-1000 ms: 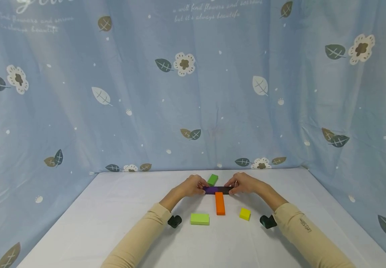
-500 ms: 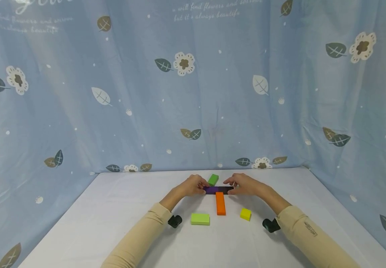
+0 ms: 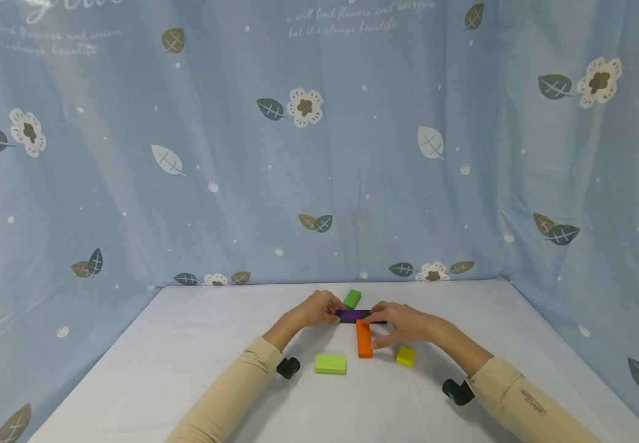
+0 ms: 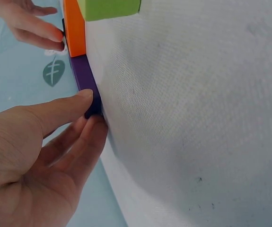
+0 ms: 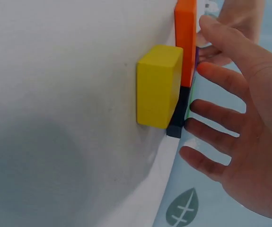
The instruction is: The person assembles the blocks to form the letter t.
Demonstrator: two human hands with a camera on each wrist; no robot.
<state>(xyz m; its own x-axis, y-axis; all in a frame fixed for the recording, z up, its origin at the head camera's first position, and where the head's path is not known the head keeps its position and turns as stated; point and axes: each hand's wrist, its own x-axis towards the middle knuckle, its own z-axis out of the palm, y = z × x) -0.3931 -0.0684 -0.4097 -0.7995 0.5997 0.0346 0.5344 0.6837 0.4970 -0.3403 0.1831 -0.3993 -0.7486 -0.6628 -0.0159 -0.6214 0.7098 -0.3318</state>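
Observation:
A purple block (image 3: pixel 352 316) and a black block (image 5: pixel 178 113) lie end to end in a row. My left hand (image 3: pixel 317 307) pinches the purple block's outer end between thumb and fingers, clear in the left wrist view. My right hand (image 3: pixel 407 323) is over the black block and beside an orange block (image 3: pixel 364 339), its thumb close to the orange block's right side. In the right wrist view its fingers spread apart, holding nothing; whether they touch the orange block I cannot tell. One end of the orange block meets the row, forming a T. From the head, the right hand mostly hides the black block.
Right of the orange block sits a yellow block (image 3: pixel 405 356). A light green block (image 3: pixel 330 364) lies nearer the front, and a darker green block (image 3: pixel 352 299) lies behind the row. A blue patterned curtain (image 3: pixel 319 184) surrounds the white table (image 3: pixel 186 369).
My right hand has let go of the black block's end and moved toward me and left, to the orange block. The left hand stays on the purple block.

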